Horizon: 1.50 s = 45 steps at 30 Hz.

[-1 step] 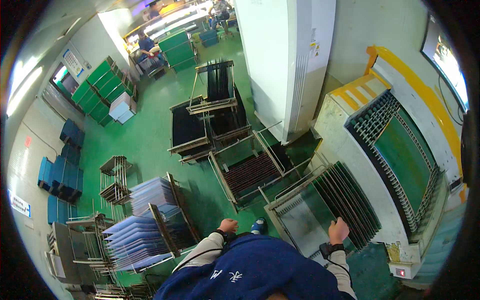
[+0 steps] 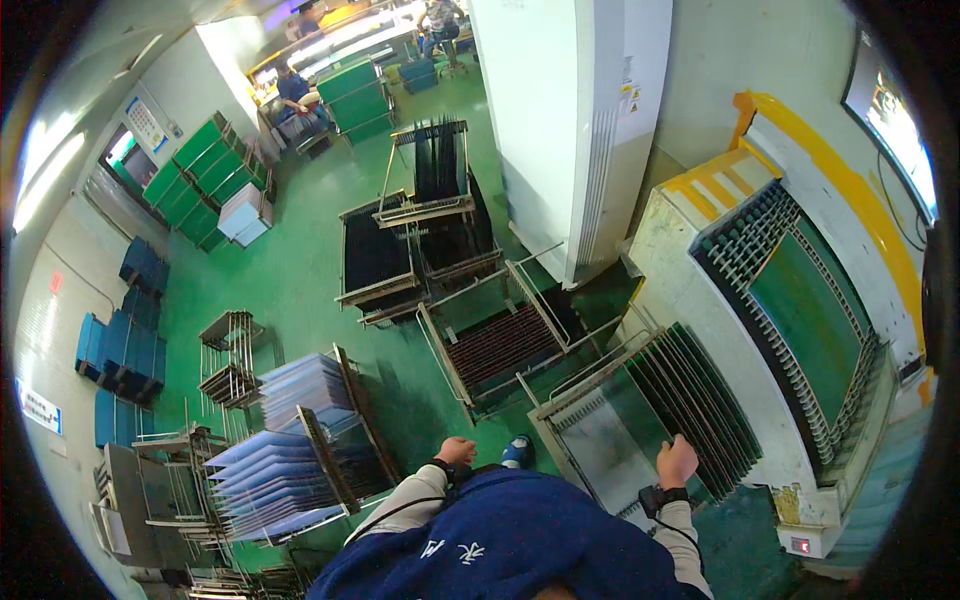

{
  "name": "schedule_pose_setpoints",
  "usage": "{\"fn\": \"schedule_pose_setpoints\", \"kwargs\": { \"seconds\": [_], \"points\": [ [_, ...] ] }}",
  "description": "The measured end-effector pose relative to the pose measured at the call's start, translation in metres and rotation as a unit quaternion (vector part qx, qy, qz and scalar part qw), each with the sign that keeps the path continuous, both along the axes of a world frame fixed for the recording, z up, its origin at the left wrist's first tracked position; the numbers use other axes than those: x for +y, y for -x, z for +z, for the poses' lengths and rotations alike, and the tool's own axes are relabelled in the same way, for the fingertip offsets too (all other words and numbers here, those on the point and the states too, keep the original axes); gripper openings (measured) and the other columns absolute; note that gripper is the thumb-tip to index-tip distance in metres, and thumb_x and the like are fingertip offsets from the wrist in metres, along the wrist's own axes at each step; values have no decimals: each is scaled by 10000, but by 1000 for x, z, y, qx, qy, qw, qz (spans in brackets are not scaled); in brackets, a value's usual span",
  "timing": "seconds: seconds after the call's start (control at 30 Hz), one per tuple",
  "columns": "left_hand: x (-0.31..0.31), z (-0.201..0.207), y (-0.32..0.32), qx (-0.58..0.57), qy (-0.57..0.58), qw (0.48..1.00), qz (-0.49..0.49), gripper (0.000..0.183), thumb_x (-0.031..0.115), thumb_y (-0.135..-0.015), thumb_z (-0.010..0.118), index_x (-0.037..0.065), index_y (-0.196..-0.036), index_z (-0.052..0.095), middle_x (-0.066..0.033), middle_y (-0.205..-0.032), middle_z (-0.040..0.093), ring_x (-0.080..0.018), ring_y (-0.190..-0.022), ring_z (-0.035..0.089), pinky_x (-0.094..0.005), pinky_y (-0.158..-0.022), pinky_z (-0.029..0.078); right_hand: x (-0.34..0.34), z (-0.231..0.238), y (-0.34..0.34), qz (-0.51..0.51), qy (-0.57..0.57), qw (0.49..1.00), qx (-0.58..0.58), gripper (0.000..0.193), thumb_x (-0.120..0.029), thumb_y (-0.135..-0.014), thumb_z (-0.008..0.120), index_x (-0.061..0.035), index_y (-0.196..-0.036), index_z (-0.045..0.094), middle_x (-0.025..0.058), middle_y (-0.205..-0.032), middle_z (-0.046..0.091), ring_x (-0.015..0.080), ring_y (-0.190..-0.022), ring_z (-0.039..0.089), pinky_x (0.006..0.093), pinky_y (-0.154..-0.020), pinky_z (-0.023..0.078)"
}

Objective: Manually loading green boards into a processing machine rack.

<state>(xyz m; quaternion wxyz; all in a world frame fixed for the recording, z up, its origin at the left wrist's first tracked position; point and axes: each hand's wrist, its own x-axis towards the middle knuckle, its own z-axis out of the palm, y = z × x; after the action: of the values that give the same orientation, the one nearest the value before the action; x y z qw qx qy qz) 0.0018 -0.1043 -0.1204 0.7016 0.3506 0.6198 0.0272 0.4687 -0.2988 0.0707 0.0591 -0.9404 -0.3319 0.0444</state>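
My right hand [image 2: 677, 461] is closed at the near edge of a rack [image 2: 560, 440] on the right. Its fingers are curled round the edge of the first thin dark panel [image 2: 650, 392], and the fingertips are partly hidden. Several more dark panels [image 2: 712, 405] stand upright behind it, side by side. The rack's left part shows a pale grey base. In front of my body, my left hand [image 2: 457, 452] hangs with fingers curled in, and I see nothing in it. It is apart from the racks.
A conveyor machine [image 2: 800, 310] with rollers carries a green panel at right. Ahead stand a wire rack [image 2: 500, 340] and racks of black panels [image 2: 380, 255]. Racks of bluish sheets [image 2: 270, 480] are on the left. A tall white cabinet [image 2: 540, 120] rises ahead. People work far back.
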Motion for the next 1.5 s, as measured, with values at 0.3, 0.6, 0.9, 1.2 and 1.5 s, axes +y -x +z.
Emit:
{"fn": "schedule_pose_setpoints", "kwargs": {
  "seconds": [0.3,0.6,0.9,1.2,1.5],
  "points": [
    [-10,39,-11,53,-17,998,-11,344,245,-861,550,-26,-1072,532,-138,-976,631,-235,-685,629,-340,-551,518,-1,3,4,8,-2,1000,-3,237,-234,-732,648,-48,-869,593,162,-794,625,344,-771,600,443,-633,458],
    [-20,42,-7,26,-14,1000,9,333,238,-851,560,-34,-1041,541,-128,-895,636,-231,-651,617,-335,-541,503,-5,-3,3,17,-30,999,15,244,-220,-740,640,-41,-901,605,163,-832,630,339,-797,600,436,-650,464],
    [-25,34,-5,29,-38,999,14,313,235,-829,570,-35,-986,561,-136,-855,641,-243,-649,623,-336,-569,521,-7,22,-2,59,3,998,34,161,-207,-773,629,-70,-853,606,152,-783,620,340,-766,596,438,-618,458],
    [-27,36,-23,16,-37,999,20,255,211,-801,568,-25,-892,593,-106,-786,639,-201,-564,601,-304,-484,484,-10,145,-13,70,-34,997,2,233,-201,-710,661,-36,-864,603,182,-768,606,370,-768,576,453,-644,433],
    [-22,27,-49,22,-44,999,-14,318,219,-794,571,-32,-987,602,-112,-817,654,-198,-582,619,-303,-477,483,-83,171,-81,-43,-236,958,158,311,-171,-760,627,-3,-1018,583,164,-936,592,288,-823,540,353,-753,426]
  ]
}}
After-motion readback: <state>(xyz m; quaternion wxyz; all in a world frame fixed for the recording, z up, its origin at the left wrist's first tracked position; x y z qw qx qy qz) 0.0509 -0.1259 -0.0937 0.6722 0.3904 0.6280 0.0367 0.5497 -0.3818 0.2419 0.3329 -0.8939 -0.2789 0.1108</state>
